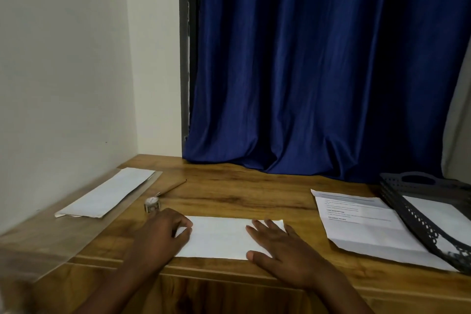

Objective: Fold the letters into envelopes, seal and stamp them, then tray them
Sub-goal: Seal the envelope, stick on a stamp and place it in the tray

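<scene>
Two hands work a folded white letter (219, 236) at the near edge of the wooden table (242, 194) — the right hand (283, 255) lies flat, fingers straight, pressing the paper; the left hand (163, 231) curls its fingers at the paper's left end. A crisp crease likely needs edges aligned first — the black tray (397, 201) waits at right.

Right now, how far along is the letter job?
Early. Done: one white piece already lies in the black tray. In hand: the left hand and right hand rest on a folded white sheet at the desk's front edge. Left: a printed letter lies open beside the tray, and the white envelopes wait far left. The small roll, possibly stamps, sits untouched.
</scene>
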`<state>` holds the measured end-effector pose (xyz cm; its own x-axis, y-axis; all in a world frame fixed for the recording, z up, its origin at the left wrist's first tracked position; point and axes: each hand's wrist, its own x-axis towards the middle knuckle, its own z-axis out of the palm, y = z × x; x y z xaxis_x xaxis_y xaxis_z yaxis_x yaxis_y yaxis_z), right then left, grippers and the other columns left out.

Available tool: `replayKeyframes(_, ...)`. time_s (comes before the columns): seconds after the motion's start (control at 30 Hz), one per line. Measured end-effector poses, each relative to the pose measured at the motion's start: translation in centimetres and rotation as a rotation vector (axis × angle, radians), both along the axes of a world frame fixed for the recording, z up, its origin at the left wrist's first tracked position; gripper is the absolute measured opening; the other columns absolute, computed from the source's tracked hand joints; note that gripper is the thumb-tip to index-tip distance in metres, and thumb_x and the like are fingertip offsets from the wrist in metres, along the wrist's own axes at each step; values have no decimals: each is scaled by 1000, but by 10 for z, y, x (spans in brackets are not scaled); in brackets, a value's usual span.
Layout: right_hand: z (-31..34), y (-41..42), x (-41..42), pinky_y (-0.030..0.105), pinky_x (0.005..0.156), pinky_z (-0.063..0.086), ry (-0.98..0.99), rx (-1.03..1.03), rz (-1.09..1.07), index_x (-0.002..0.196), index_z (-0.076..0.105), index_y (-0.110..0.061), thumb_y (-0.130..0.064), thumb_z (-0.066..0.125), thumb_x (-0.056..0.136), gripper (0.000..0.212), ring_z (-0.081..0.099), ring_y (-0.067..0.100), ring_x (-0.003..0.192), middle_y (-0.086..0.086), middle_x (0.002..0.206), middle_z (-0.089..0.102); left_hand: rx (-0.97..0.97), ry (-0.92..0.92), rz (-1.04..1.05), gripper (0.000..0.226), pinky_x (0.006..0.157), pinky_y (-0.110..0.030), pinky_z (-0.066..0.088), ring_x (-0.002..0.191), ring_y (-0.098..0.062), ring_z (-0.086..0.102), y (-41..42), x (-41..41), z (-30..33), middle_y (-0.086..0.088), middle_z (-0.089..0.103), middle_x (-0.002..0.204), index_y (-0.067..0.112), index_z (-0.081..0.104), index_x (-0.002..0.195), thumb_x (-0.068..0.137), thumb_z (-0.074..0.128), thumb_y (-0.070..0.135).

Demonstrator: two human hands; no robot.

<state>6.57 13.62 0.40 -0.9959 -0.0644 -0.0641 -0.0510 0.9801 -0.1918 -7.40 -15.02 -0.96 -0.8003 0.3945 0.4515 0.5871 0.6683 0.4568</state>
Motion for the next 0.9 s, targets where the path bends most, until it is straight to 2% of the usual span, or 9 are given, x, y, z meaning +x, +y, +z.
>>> replayKeyframes(0.13,-2,0,-3,41,126,-8,-1,25,6,157,-3,-53,-78,16,95,70,-13,0,154,-26,166,-9,-1,9,7,6,65,-11,41,81,0,61,1,3,1,26,62,96,42,72,95,91,73,39)
replayKeyframes(0.23,-3,1,-4,41,126,-8,-1,13,1,156,-3,-53,-80,17,93,72,-13,1,153,-26,166,-10,146,-63,19,13,69,-13,45,86,0,63,0,-1,2,22,65,97,41,70,94,87,79,37)
replayKeyframes(0.3,-4,2,-3,40,127,-6,25,-39,-11,156,-2,-54,-84,19,91,75,-13,0,153,-26,166,-9,257,-84,81,22,73,-18,46,93,-4,63,-5,-9,7,19,64,102,39,67,100,84,81,36)
replayKeyframes(0.43,-5,5,1,36,127,1,145,-253,-93,157,5,-52,-91,23,82,86,-7,-4,152,-28,165,-3,342,-65,259,53,93,-39,54,112,-24,61,-21,-35,21,-6,57,133,23,61,129,82,84,29)
replayKeyframes(0.5,-4,5,2,35,127,5,174,-304,-124,158,9,-50,-91,23,80,90,-2,-3,153,-26,166,2,276,-144,308,67,98,-43,51,120,-30,58,-29,-47,28,-12,54,141,19,53,140,82,85,29)
replayKeyframes(0.6,-4,5,-1,34,127,10,170,-317,-143,159,10,-48,-92,25,79,93,2,-1,154,-25,167,4,152,-263,284,81,99,-41,51,123,-29,59,-34,-62,25,-10,58,142,18,45,148,80,86,35)
replayKeyframes(0.7,-7,5,-2,34,126,11,189,-335,-154,159,10,-48,-91,28,81,91,3,-1,154,-25,167,6,188,-283,277,68,100,-42,53,117,-26,62,-35,-69,21,-5,64,135,21,49,144,85,80,37)
replayKeyframes(0.83,-6,5,-2,35,127,11,198,-331,-166,159,11,-46,-89,29,83,88,4,1,154,-23,168,8,240,-268,289,24,86,-37,56,96,-17,66,-33,-70,21,6,72,101,24,68,108,88,76,34)
replayKeyframes(0.9,-4,4,-1,36,127,13,206,-351,-176,158,12,-46,-89,30,83,89,5,2,154,-23,167,9,318,-274,250,15,83,-37,57,95,-16,66,-27,-64,27,7,71,96,26,70,102,90,76,32)
